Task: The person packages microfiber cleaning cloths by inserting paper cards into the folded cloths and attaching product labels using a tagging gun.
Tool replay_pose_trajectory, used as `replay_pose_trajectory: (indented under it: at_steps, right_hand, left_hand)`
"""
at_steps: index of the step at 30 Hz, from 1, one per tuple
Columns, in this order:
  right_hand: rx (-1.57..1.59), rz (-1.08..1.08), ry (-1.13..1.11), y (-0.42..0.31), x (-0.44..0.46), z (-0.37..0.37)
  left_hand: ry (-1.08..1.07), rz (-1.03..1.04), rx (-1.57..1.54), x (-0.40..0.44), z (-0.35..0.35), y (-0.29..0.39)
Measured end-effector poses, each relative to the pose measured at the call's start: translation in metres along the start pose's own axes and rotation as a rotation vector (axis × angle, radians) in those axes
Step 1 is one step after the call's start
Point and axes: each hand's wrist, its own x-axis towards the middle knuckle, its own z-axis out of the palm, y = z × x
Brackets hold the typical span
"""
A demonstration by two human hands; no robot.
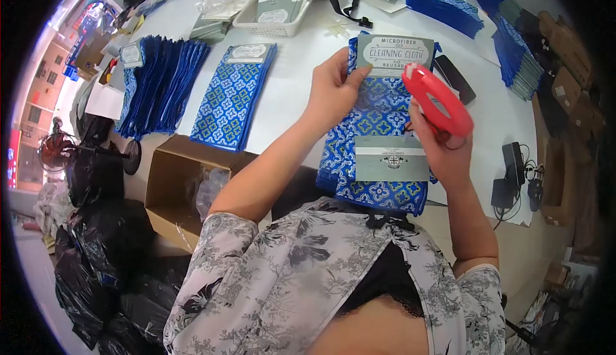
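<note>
My left hand [335, 89] pinches the left edge of a folded blue patterned cleaning cloth [382, 108], just by its grey-green header card [398, 53]. My right hand [446, 156] is wrapped around a red plier-style stapler [452, 105], whose nose lies at the card's lower right corner. Whether the nose touches the card I cannot tell. Below, at the table's front edge, lies another grey-green card [391, 158] on blue patterned cloth. A black phone [454, 78] rests on the table behind the stapler.
Left on the white table [298, 92] are a carded cloth stack [234, 98] and a thick bundle of cloths [163, 85]. A white basket [273, 25] holds cards. More cloth stacks [443, 8] lie at the back. A black adapter with cables [510, 172] sits right; an open carton [179, 185] stands below left.
</note>
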Motion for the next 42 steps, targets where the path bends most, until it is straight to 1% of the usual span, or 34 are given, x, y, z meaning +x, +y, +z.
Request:
replay_pose_trajectory:
  at_steps: [2,3,5,7,8,9,11,13,15,19,21,22,24,26,28,30,32,34,35,37,40,42]
  right_hand:
    - [-0.062,-0.038,0.046,0.006,0.003,0.007]
    - [-0.070,-0.008,0.030,0.002,0.005,0.009]
    - [-0.060,0.026,0.032,0.005,0.008,0.014]
    - [-0.054,0.058,0.034,0.009,0.008,0.015]
    - [-0.137,0.077,-0.005,0.013,0.007,0.011]
    - [-0.219,0.096,-0.044,0.015,0.007,0.010]
    - [-0.210,0.077,-0.029,0.017,0.008,0.014]
    - [-0.198,0.057,-0.014,0.018,0.009,0.015]
    - [-0.293,0.090,-0.043,0.017,0.011,0.014]
    - [-0.274,0.118,-0.048,0.019,0.012,0.015]
    - [-0.248,0.074,-0.022,0.026,0.010,0.015]
    - [-0.248,0.075,-0.023,0.026,0.011,0.016]
    - [-0.193,0.097,-0.009,0.021,0.012,0.020]
    - [-0.223,0.101,-0.001,0.023,0.013,0.022]
    - [-0.252,0.104,0.006,0.023,0.013,0.022]
    - [-0.165,0.153,0.009,0.024,0.013,0.023]
    - [-0.173,0.182,0.020,0.029,0.013,0.022]
    - [-0.181,0.215,0.034,0.031,0.013,0.022]
    - [-0.217,0.191,0.032,0.030,0.014,0.022]
    - [-0.253,0.168,0.031,0.030,0.015,0.022]
    - [-0.174,0.161,0.022,0.033,0.015,0.024]
    - [-0.388,-0.027,0.113,0.033,0.015,0.028]
  left_hand:
    - [0.029,0.013,-0.049,0.002,-0.001,-0.002]
    - [0.032,0.012,-0.052,0.002,-0.002,-0.004]
    - [0.009,-0.075,-0.086,0.003,-0.004,-0.006]
    - [0.013,-0.094,-0.132,0.000,-0.003,-0.002]
    - [0.014,-0.111,-0.172,-0.001,-0.002,-0.001]
    - [0.017,-0.113,-0.175,-0.001,-0.004,-0.002]
    - [-0.060,-0.124,-0.091,0.000,-0.008,-0.005]
    - [-0.058,-0.128,-0.086,0.001,-0.009,-0.006]
    - [-0.058,-0.132,-0.078,0.001,-0.009,-0.006]
    - [-0.059,-0.130,-0.095,0.000,-0.006,-0.004]
    - [-0.056,-0.126,-0.115,0.000,-0.007,-0.010]
    - [-0.040,-0.063,-0.004,0.001,-0.007,-0.015]
    - [-0.024,-0.001,0.103,0.000,-0.007,-0.015]
    - [0.075,0.228,0.312,-0.005,-0.004,-0.009]
    - [0.061,0.199,0.346,-0.007,-0.002,0.005]
    - [0.046,0.171,0.381,-0.008,-0.002,0.008]
    - [-0.002,0.214,0.469,-0.007,-0.001,0.007]
    - [0.001,0.240,0.441,-0.009,0.003,0.008]
    - [0.009,0.269,0.413,-0.009,0.004,0.009]
    - [0.004,0.245,0.422,-0.010,0.004,0.010]
    - [0.011,0.222,0.421,-0.012,0.004,0.007]
    - [0.023,0.223,0.415,-0.014,0.005,0.005]
